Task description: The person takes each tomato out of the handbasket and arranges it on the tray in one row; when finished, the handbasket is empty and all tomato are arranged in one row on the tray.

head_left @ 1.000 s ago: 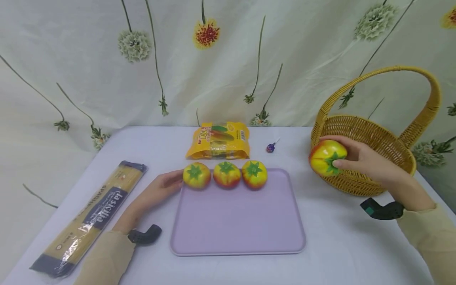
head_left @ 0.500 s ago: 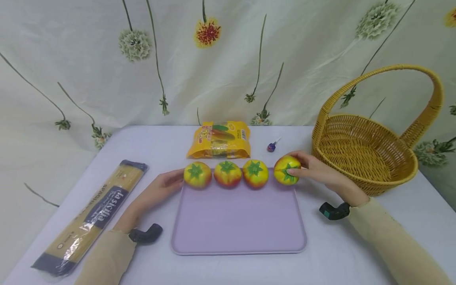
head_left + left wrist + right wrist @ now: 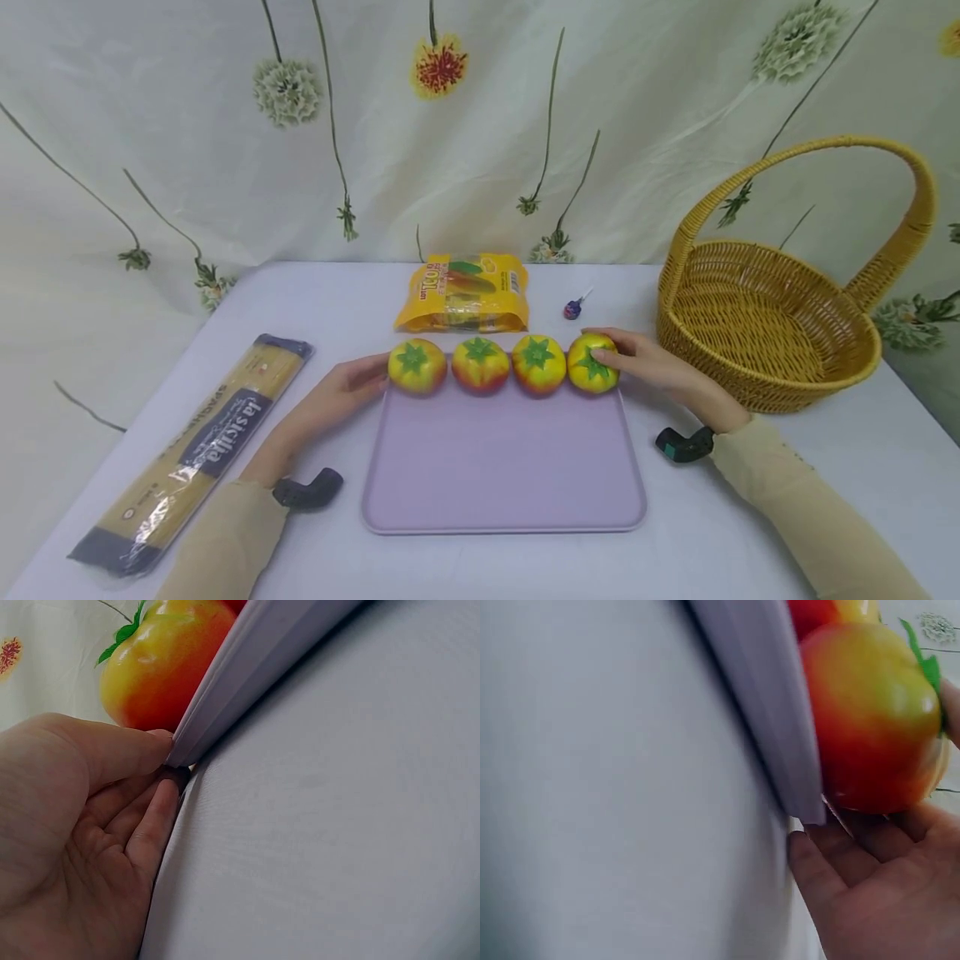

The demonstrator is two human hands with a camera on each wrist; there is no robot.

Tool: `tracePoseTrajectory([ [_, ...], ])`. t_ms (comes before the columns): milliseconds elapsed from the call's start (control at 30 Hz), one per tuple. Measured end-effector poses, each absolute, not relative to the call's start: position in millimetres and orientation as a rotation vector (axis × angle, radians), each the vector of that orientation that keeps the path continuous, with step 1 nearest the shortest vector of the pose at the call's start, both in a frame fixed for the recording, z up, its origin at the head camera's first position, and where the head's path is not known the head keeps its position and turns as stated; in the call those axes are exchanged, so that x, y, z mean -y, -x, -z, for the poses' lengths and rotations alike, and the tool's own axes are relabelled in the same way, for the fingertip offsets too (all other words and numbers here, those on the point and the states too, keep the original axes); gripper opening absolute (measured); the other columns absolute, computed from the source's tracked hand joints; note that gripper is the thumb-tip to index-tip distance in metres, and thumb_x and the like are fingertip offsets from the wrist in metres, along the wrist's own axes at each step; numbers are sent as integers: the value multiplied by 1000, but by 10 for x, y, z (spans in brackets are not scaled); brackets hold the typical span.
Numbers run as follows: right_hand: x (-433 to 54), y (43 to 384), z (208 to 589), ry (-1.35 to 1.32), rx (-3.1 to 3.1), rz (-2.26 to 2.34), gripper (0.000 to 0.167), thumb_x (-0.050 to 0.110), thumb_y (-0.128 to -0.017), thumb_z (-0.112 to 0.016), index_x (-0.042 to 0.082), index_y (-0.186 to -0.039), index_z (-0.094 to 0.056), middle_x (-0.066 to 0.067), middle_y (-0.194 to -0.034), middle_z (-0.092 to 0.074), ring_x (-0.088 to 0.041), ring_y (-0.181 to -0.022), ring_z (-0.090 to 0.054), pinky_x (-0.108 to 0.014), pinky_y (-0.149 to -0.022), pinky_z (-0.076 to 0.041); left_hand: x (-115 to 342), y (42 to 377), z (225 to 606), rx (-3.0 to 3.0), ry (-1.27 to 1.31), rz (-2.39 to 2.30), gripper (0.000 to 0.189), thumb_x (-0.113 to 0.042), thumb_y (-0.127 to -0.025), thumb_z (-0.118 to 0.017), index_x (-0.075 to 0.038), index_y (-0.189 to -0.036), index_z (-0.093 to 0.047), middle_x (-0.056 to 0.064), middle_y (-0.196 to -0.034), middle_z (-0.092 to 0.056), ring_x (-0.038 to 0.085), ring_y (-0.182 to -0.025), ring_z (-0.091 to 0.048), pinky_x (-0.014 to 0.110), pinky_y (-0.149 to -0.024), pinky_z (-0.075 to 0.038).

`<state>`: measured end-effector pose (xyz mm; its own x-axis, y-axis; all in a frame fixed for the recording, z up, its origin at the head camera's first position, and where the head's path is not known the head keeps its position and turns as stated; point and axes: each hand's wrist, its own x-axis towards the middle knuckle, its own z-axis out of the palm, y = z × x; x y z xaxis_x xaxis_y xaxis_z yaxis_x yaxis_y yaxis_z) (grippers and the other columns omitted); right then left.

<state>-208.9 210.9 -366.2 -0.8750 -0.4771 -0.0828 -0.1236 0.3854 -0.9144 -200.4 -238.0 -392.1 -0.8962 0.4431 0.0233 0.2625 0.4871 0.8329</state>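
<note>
Several yellow-and-red toy tomatoes with green star-shaped leaf tops stand in a row along the far edge of a lilac tray (image 3: 502, 467). My right hand (image 3: 648, 362) grips the rightmost tomato (image 3: 592, 364), thumb on its leaf top, at the tray's far right corner; the right wrist view shows fingers around its lower side. My left hand (image 3: 348, 392) holds the tray's far left corner, beside the leftmost tomato (image 3: 417, 367). In the left wrist view, the left thumb (image 3: 127, 754) lies on the tray rim, with the other fingers below it.
A wicker basket (image 3: 750, 333) with a tall handle stands at the right. Behind the tray lie a yellow snack bag (image 3: 468, 293) and a small lollipop (image 3: 573, 309). On the left is a spaghetti packet (image 3: 198, 454). A flowered cloth (image 3: 480, 150) hangs behind.
My right hand has carried a tomato from the basket leftward to the tray's far right corner, beside the third tomato. My left hand has stayed at the left corner.
</note>
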Motion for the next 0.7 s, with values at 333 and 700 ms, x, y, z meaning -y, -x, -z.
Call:
tracePoseTrajectory([
  [333, -2094, 2081, 3739, 500, -2301, 1561, 49, 28, -102, -40, -6, -138, -40, -24, -136, -43, -37, -132, -28, -51, -110, -13, 2395, 1995, 3937, -2531, -594, -1373, 49, -21, -96, -55, -1, -138, -42, 15, -139, -43, 31, -130, -34, 48, -107, -25],
  [700, -2075, 2066, 3692, 429, -2297, 1575, 57, 36, -103, -33, -6, -141, -34, -25, -142, -35, -37, -134, -23, -49, -110, -16, 2417, 2017, 3949, -2533, -605, -1381, 48, -16, -96, -55, 1, -138, -41, 17, -139, -43, 32, -130, -35, 49, -107, -25],
])
